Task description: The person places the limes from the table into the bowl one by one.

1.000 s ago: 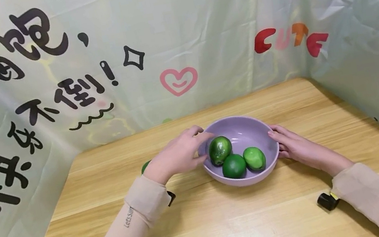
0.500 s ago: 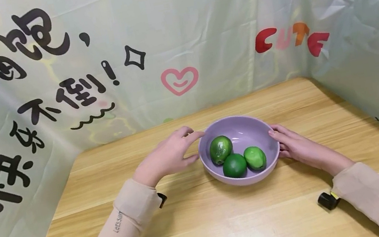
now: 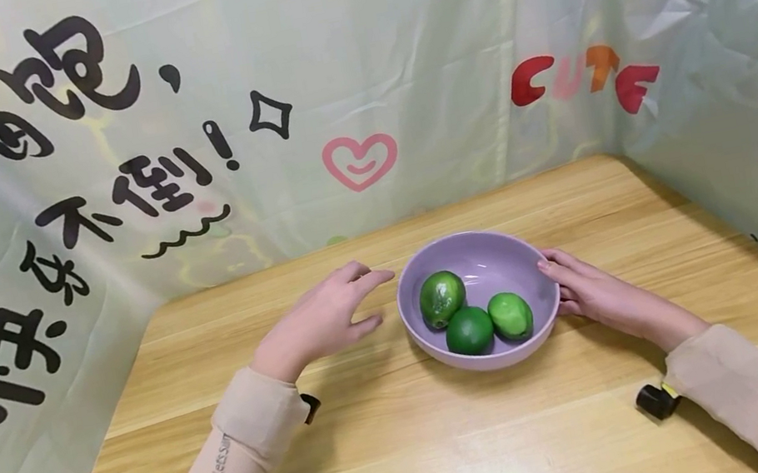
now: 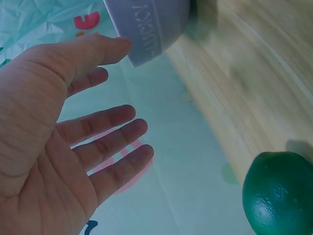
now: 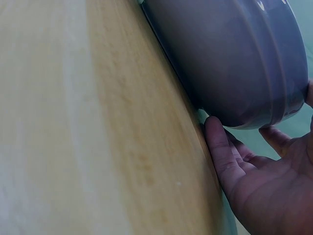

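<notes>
A lilac bowl (image 3: 481, 252) stands on the wooden table with three green fruits inside. One is a dark, glossy avocado-like fruit (image 3: 442, 299), one a round dark green fruit (image 3: 469, 331), one a lighter lime (image 3: 511, 315). My right hand (image 3: 599, 299) holds the bowl at its right side, thumb at the rim and fingers against the outer wall. Left of the bowl, my left hand (image 3: 321, 318) hangs with spread fingers and nothing in it. In the left wrist view another dark green fruit (image 4: 279, 191) lies on the table; the left arm hides it in the head view.
The wooden table (image 3: 505, 434) extends around the bowl. A pale printed cloth (image 3: 430, 92) with lettering and a pink heart surrounds its back and sides. Small black devices sit at both wrists, the right one (image 3: 656, 401) near the tabletop.
My left hand has drawn back leftward from over the bowl's left rim, its fingers now off the bowl. The right hand, bowl and fruits have stayed put.
</notes>
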Demonstrator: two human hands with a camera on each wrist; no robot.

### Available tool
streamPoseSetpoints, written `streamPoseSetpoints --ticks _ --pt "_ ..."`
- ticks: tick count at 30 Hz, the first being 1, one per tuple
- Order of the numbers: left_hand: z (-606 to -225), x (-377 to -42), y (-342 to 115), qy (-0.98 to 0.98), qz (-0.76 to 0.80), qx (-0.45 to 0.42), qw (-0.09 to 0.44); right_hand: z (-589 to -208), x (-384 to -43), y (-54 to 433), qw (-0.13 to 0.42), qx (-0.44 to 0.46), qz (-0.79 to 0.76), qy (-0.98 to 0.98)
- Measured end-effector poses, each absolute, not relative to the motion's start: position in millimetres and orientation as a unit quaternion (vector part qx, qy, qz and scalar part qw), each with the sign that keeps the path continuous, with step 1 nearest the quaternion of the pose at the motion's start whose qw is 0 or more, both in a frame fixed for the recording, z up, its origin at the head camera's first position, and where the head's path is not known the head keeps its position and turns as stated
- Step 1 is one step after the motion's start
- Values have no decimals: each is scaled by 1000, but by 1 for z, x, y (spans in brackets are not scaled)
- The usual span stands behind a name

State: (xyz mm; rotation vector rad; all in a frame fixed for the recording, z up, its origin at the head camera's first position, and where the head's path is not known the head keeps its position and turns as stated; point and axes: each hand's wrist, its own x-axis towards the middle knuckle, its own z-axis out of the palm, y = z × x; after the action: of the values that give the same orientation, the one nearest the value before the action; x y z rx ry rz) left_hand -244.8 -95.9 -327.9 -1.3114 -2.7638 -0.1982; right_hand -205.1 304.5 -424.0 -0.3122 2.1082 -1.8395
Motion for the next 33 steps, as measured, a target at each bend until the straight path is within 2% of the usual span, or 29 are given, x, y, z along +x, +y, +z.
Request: streamPoseSetpoints --ticks 33 --pt "-349 -251 -166 -940 -88 -330 13 -423 -205 304 161 -108 -640 743"
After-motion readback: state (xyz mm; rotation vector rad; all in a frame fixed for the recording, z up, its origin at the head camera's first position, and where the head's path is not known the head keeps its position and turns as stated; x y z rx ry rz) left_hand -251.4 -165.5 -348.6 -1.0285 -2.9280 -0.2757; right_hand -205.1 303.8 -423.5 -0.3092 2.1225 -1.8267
